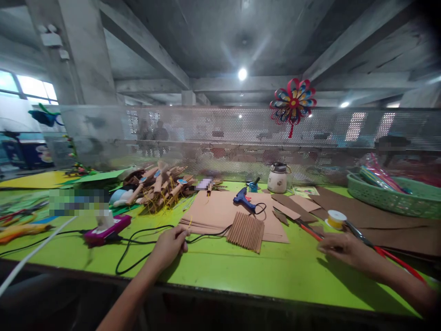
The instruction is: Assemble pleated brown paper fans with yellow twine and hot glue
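Head view, and my left hand (171, 246) pinches a yellow strand (190, 222) near the worktop (241, 278)'s front edge, presumably so it can't slip, while my right hand (346, 250) curls by a red handle (311, 231) rightward, its grip I can't tell!

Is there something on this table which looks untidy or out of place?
Yes: at back left, cardboard tubes lie heaped at odd angles with straggling yellow strings; a black cable loops by the left hand.

L hand (168, 247) w/ thread (190, 223); R hand (341, 249) nr spool (336, 219); glue gun (244, 200) on cardbd (210, 207)
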`<state>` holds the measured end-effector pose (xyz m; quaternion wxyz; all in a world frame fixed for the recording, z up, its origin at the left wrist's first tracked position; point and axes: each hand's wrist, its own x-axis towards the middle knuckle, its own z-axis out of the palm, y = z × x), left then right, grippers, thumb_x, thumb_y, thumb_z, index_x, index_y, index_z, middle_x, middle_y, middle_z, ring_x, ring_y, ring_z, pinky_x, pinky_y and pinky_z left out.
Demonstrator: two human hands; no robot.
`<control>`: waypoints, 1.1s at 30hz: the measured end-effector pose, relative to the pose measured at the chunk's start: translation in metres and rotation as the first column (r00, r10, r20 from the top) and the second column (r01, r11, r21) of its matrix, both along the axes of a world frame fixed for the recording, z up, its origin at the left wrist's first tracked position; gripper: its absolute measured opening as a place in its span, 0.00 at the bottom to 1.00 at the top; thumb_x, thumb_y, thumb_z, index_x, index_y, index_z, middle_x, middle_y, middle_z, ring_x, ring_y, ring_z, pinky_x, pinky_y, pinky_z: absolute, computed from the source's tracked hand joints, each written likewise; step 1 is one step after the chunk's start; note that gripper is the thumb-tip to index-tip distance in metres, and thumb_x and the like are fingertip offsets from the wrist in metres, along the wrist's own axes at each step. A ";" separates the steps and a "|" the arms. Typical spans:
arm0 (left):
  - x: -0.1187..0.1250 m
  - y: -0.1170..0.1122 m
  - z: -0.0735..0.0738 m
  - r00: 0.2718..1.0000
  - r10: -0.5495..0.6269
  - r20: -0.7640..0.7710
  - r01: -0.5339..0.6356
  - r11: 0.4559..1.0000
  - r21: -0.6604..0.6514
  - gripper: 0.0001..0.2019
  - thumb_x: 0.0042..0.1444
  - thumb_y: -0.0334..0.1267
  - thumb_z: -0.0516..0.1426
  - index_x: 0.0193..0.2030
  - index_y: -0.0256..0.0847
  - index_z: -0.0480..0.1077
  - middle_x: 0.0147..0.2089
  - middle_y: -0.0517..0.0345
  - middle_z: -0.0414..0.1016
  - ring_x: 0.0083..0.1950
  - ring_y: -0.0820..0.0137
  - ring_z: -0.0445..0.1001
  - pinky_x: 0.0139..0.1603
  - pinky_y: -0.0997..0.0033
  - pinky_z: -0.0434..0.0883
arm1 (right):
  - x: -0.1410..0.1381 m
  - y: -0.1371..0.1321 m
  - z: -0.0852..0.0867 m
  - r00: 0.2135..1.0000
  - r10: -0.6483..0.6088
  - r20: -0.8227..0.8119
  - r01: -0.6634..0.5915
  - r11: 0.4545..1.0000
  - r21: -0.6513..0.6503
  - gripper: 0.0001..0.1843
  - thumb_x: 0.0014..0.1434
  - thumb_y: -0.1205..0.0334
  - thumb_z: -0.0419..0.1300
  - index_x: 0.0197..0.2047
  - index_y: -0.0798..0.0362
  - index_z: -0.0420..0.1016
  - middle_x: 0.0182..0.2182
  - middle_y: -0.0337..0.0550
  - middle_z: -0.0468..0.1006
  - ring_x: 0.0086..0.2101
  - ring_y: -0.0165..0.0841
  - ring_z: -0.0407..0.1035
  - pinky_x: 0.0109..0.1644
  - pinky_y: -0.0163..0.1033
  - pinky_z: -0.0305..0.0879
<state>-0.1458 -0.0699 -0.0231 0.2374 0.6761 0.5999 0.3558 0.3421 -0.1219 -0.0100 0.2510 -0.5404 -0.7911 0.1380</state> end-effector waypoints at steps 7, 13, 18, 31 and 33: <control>0.003 0.001 0.008 0.951 0.050 -0.306 -0.027 0.997 0.077 0.16 0.53 0.49 0.49 0.25 0.41 0.70 0.25 0.55 0.73 0.31 0.62 0.70 0.31 0.70 0.59 | -0.002 -0.013 -0.009 0.996 -0.005 0.085 0.006 1.000 -0.017 0.17 0.59 0.52 0.53 0.32 0.54 0.79 0.32 0.49 0.78 0.33 0.38 0.70 0.40 0.41 0.64; -0.002 -0.013 0.015 0.817 0.364 -0.448 -0.209 0.910 0.359 0.20 0.55 0.50 0.52 0.45 0.35 0.70 0.40 0.43 0.69 0.45 0.52 0.68 0.44 0.59 0.64 | -0.002 -0.013 -0.004 0.975 -0.100 0.199 0.076 0.989 0.124 0.16 0.59 0.55 0.53 0.34 0.53 0.79 0.34 0.49 0.78 0.36 0.39 0.71 0.43 0.44 0.65; 0.034 -0.025 0.022 0.848 0.416 -0.329 -0.130 0.765 0.631 0.16 0.54 0.41 0.54 0.48 0.37 0.69 0.48 0.42 0.66 0.53 0.51 0.63 0.54 0.55 0.59 | -0.031 -0.007 0.002 0.961 -0.169 0.217 0.095 0.944 0.316 0.15 0.60 0.57 0.53 0.34 0.56 0.78 0.36 0.54 0.75 0.40 0.42 0.69 0.46 0.47 0.64; 0.117 -0.006 0.023 0.759 -0.498 -0.420 0.546 0.838 -0.008 0.07 0.51 0.40 0.56 0.30 0.40 0.73 0.34 0.53 0.72 0.36 0.65 0.69 0.34 0.70 0.60 | -0.124 0.037 0.018 0.933 0.231 0.277 -0.273 0.955 0.120 0.08 0.59 0.67 0.56 0.36 0.56 0.77 0.34 0.46 0.71 0.36 0.34 0.65 0.38 0.36 0.60; 0.116 -0.005 0.022 0.767 -0.507 -0.394 0.548 0.836 -0.009 0.07 0.52 0.41 0.56 0.31 0.41 0.72 0.33 0.54 0.72 0.35 0.65 0.69 0.33 0.70 0.60 | -0.123 0.050 0.021 0.915 0.245 0.320 -0.299 0.945 0.133 0.10 0.58 0.69 0.57 0.42 0.54 0.75 0.37 0.47 0.70 0.39 0.35 0.64 0.41 0.38 0.60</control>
